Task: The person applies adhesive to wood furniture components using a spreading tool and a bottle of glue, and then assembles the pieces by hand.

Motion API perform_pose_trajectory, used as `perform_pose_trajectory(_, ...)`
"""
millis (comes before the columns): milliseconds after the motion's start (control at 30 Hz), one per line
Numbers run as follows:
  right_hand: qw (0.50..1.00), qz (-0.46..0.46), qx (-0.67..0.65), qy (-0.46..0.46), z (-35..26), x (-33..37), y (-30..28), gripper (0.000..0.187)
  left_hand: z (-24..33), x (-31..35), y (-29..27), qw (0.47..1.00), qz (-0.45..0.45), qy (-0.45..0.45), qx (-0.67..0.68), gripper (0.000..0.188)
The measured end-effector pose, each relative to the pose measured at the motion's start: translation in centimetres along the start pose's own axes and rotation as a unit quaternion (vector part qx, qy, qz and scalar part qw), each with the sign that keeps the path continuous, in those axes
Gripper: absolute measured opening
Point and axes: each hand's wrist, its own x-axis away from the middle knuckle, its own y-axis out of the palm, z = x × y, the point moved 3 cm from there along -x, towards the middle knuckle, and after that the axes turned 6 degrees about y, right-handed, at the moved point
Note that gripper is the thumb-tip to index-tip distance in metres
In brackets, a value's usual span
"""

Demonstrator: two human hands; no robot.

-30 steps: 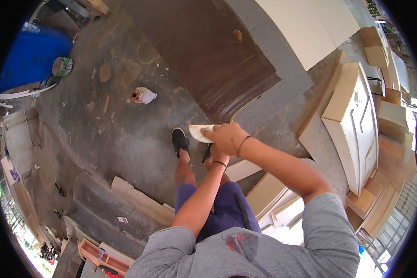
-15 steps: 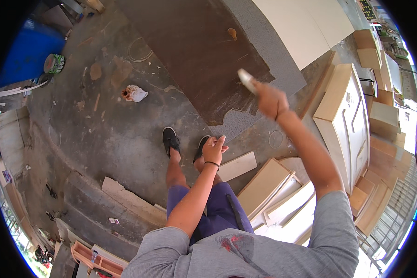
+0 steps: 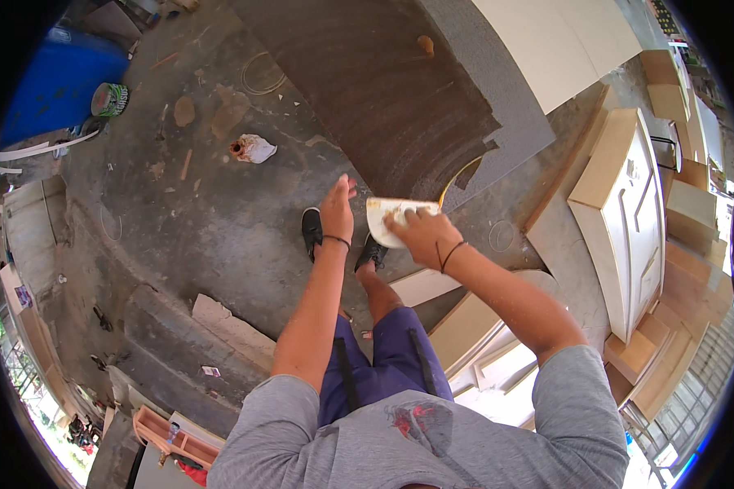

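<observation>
My right hand grips a white flat spreader with a rounded side and yellowish smears along its far edge. The spreader is over the near end of a grey sheet, mostly covered by a dark brown coating with curved streaks. A thin yellow line of glue-like stuff runs along the sheet's near right part. My left hand hangs beside the spreader, to its left, fingers stretched out and holding nothing.
A stained white bag-like container lies on the concrete floor. A blue drum and a tin are far left. A cream sheet adjoins the grey one. White panels and wooden boxes crowd the right.
My right hand swept the spreader from the sheet's right side back toward me and left. My left hand moved left and farther forward. A yellow line now shows on the sheet.
</observation>
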Motion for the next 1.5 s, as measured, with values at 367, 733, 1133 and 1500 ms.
perform_pose_trajectory(367, 0.984, 0.146, -0.089, 0.04, 6.7, 2.0, -9.9, 0.051, -0.1, 0.4, 0.6, 0.994, -0.034, 0.042, -0.099, 0.054)
perform_pose_trajectory(733, 0.997, 0.007, -0.031, 0.075, 8.8, 0.3, -5.6, 0.054, -3.8, 8.9, 4.3, 0.997, -0.058, -0.044, -0.036, 0.047)
perform_pose_trajectory(1133, 0.996, -0.073, 0.049, -0.019, 7.9, 2.6, -0.9, 0.061, -4.7, 7.8, 5.0, 0.994, -0.098, -0.034, -0.027, 0.042)
perform_pose_trajectory(1500, 0.994, 0.1, 0.033, 0.041, 16.6, -0.4, -10.0, 0.056, -2.1, 8.9, 5.7, 0.989, -0.132, -0.003, -0.06, 0.087)
